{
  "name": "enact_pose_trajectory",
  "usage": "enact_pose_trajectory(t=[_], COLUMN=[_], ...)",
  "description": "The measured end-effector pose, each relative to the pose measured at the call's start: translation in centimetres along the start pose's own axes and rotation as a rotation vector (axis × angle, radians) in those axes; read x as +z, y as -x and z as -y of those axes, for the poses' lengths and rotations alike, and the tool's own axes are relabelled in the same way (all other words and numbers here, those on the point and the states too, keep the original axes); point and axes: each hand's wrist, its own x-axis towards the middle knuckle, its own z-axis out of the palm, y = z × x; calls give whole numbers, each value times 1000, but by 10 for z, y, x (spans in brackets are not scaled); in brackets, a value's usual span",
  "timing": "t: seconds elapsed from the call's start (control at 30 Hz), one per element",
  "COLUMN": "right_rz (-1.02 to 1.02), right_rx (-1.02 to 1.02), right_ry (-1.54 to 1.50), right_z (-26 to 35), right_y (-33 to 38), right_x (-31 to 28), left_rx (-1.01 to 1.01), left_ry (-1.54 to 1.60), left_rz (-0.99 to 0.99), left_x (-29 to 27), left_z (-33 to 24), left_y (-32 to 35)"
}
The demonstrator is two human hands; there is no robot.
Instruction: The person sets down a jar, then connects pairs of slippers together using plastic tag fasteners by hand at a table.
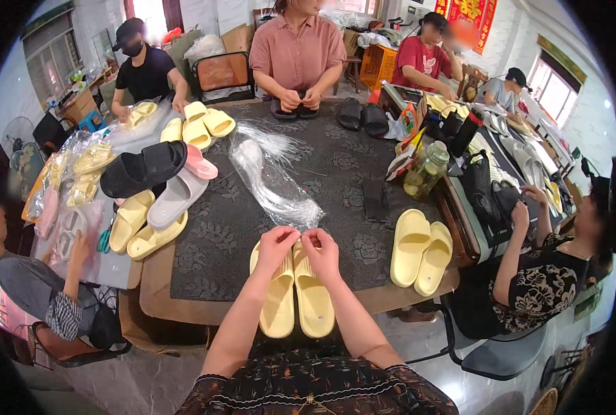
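Observation:
Right in front of me, at the table's near edge, a pair of pale yellow slippers (277, 311) lies side by side with the heels toward me. My left hand (278, 250) is closed in a pinch over the straps, fingertips meeting those of my right hand (320, 253), pinched the same way. Whatever sits between the fingertips is too small to make out. Just beyond them spreads a bundle of clear plastic strands (263, 176). A second yellow pair (421, 252) rests to the right.
A heap of yellow, grey, pink and black slippers (145, 169) covers the table's left side. On the right stand a glass jar (427, 169) and a black pouch-like item (375, 200). Several people sit or stand around, one across handling dark slippers (294, 107).

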Motion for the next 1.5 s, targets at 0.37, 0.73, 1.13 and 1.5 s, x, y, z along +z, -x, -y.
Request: enact_pose_trajectory(t=[0.37, 0.73, 1.13, 1.5], right_rz=[133, 194, 229, 204], right_rx=[9, 53, 48, 95], right_ry=[-235, -308, -295, -289], right_z=[-1, -12, -15, -8], right_y=[-5, -3, -5, -4], right_x=[-5, -2, -4, -4], left_rx=[-179, -293, -374, -369], left_ry=[238, 204, 223, 294], left_rz=[134, 264, 293, 150], left_x=[-7, -15, -15, -11], left_z=[-24, -22, -33, -35], left_y=[-2, -3, -4, 1])
